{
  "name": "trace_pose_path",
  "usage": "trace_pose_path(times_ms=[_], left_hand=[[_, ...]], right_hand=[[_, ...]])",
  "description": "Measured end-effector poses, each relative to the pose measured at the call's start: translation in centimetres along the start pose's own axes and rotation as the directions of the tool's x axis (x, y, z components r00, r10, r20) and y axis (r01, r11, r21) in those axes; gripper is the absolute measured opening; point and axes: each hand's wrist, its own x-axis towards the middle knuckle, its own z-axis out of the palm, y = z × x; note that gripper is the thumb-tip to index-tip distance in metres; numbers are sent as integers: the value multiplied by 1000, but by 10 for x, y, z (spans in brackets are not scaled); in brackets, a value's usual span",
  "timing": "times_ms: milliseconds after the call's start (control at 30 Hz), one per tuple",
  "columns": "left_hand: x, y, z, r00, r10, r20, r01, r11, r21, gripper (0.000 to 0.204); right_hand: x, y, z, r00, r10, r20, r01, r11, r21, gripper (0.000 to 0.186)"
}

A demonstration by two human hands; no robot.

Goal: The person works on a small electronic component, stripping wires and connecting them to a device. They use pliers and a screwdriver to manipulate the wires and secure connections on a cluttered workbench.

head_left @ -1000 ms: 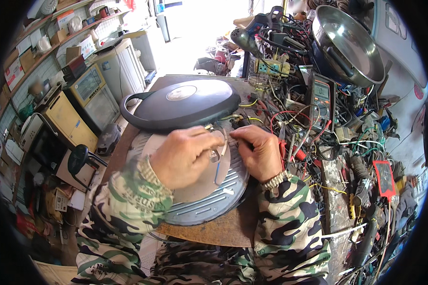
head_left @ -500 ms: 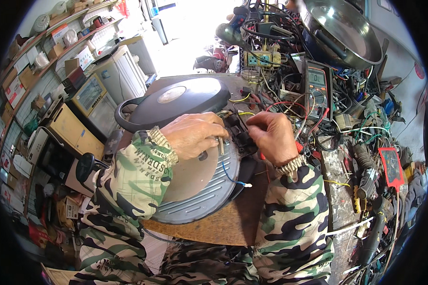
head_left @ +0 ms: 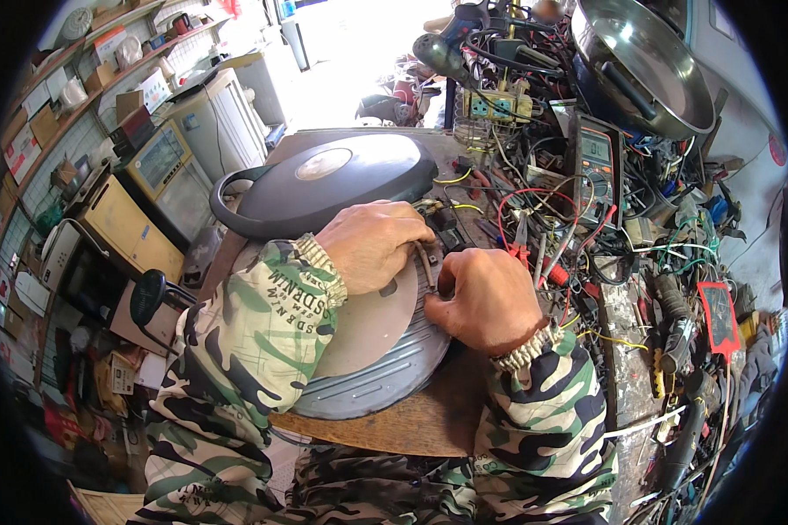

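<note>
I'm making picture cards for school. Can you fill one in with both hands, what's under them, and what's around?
Left hand: over beige disc, at thin rod; hold unclear
Right hand: curled near the rod; grip hidden
Under disc: ridged grey plate
Beyond hands: dark cover, loop handle
Right side: multimeter, steel pan

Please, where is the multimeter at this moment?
In the head view, the multimeter is on the right side, in the upper half, just below the shiny steel pan and beyond the right hand.
</note>
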Motion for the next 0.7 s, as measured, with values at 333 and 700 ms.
trace_pose_path(times_ms=[333,700], left_hand=[[2,-1,-1,998,53,-18,-55,995,-82,27],[-6,-14,-5,991,133,-35,-134,991,-20,22]], right_hand=[[-1,-5,2,968,102,-230,-98,995,28,17],[8,7,9,994,16,-107,-2,991,133,16]])
